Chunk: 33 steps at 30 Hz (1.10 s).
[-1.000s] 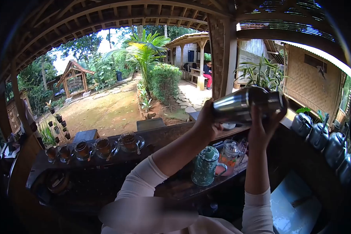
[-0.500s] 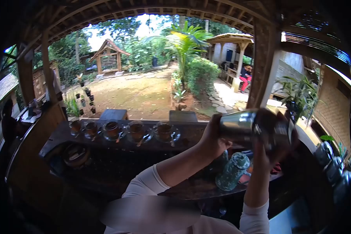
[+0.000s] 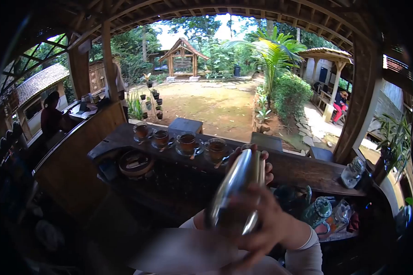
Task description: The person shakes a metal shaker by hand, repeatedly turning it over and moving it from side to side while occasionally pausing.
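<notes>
A shiny metal cocktail shaker (image 3: pixel 234 183) is held tilted in front of my chest, its lower end smeared by motion. My left hand (image 3: pixel 267 169) wraps the far, upper end from behind, with fingertips showing at its right edge. My right hand (image 3: pixel 273 217) is closed round the near side and is blurred. Just beyond the shaker, on the wooden counter (image 3: pixel 298 167), stands a glass cup of brown drink (image 3: pixel 215 149) with a saucer and spoon. More such cups (image 3: pixel 186 142) line up to its left.
Right of my hands are a green speckled enamel pitcher (image 3: pixel 320 211), a clear glass pitcher (image 3: pixel 342 213) and a glass jar (image 3: pixel 353 173). A round brown tray (image 3: pixel 136 164) sits at left. Stools (image 3: pixel 186 125) stand beyond the counter. A person (image 3: pixel 53 114) is at far left, another (image 3: pixel 340 105) sits outside.
Both hands have brought the shaker down and left, from above the enamel pitcher to before my chest, turning it from level to steep. My view has swung right.
</notes>
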{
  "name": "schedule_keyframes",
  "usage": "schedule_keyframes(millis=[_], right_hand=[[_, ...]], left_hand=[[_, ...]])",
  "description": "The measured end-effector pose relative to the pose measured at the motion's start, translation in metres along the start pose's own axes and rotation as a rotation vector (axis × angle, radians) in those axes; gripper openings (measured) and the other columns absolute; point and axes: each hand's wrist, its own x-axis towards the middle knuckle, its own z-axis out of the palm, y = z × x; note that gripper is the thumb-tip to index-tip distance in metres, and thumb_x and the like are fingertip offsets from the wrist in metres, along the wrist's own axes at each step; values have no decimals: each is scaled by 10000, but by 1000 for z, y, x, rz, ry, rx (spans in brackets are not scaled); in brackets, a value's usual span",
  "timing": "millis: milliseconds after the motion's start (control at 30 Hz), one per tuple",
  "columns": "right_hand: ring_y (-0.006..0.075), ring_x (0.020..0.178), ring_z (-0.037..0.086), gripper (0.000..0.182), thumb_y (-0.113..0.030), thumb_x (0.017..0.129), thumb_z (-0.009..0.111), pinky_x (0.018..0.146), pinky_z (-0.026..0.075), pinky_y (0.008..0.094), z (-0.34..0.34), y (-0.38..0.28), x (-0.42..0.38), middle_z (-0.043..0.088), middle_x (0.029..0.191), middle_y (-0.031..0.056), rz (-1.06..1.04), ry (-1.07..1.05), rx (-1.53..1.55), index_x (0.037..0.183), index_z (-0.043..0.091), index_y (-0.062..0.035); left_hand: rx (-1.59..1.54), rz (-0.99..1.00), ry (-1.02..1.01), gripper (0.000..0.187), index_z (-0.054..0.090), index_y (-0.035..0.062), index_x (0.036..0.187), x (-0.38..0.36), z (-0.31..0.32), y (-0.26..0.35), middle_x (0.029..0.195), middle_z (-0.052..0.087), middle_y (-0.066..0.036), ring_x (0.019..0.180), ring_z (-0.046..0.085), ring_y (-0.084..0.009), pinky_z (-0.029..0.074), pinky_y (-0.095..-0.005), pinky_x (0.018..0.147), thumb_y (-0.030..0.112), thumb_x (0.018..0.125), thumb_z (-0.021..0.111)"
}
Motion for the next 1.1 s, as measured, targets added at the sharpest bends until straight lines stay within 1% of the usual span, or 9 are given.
schedule_keyframes(millis=[167,267,433,533,733,800,833,967,1100], right_hand=[[311,1023,531,375,-310,648,687,882,388,502,50,28,-6,549,1153,-2,107,47,14,1012,616,-251],[378,1068,494,596,-119,611,776,870,413,456,105,69,-7,530,1119,145,908,409,588,1146,521,-57],[336,1063,532,221,-323,699,632,895,367,519,80,-6,38,587,1062,-16,-109,202,521,892,669,-222],[327,1089,511,264,-384,780,576,926,325,535,101,-6,44,567,1097,-7,-266,348,546,974,645,-217],[363,1084,489,411,-138,615,735,844,440,398,174,40,48,551,1122,103,700,431,787,996,600,-64],[375,1044,522,331,-181,651,708,864,413,449,149,11,71,569,1078,87,134,343,482,953,615,-84],[384,1018,540,218,-249,698,664,883,369,504,171,-7,58,573,1078,25,-19,409,483,908,630,-199],[392,1034,528,182,-326,713,625,883,349,520,114,-30,78,582,1091,-53,-394,435,470,882,650,-261],[356,1046,509,439,-223,570,736,858,410,470,193,6,63,573,1093,129,638,370,921,980,620,-113]], left_hand=[[108,153,53,366,509,204,1193,-41,17,32,1131,479,-71,1034,436,-259,388,-402,824,416,910,414],[-95,430,892,415,473,119,1178,-71,-3,44,1138,526,-93,1012,546,-194,464,-386,863,417,892,425],[301,332,173,459,538,116,1129,-86,73,78,1043,515,-135,908,528,-300,446,-383,746,461,904,335],[316,382,91,457,543,145,1140,-91,109,82,1065,502,-141,956,506,-299,427,-426,795,471,906,326],[349,811,684,458,492,61,1167,-122,93,93,1047,558,-113,1017,541,-257,429,-402,929,423,899,412],[-488,416,240,497,501,85,1178,-147,109,113,1018,540,-129,997,534,-293,435,-439,904,477,906,362],[322,374,316,493,519,117,1168,-135,122,126,1024,512,-150,950,526,-320,450,-463,850,499,905,353],[567,453,127,470,522,114,1168,-125,156,106,1062,480,-151,924,502,-320,453,-450,795,469,913,348],[443,685,690,395,500,96,1181,-184,95,107,1148,508,-116,1033,521,-255,446,-388,880,357,901,400]])
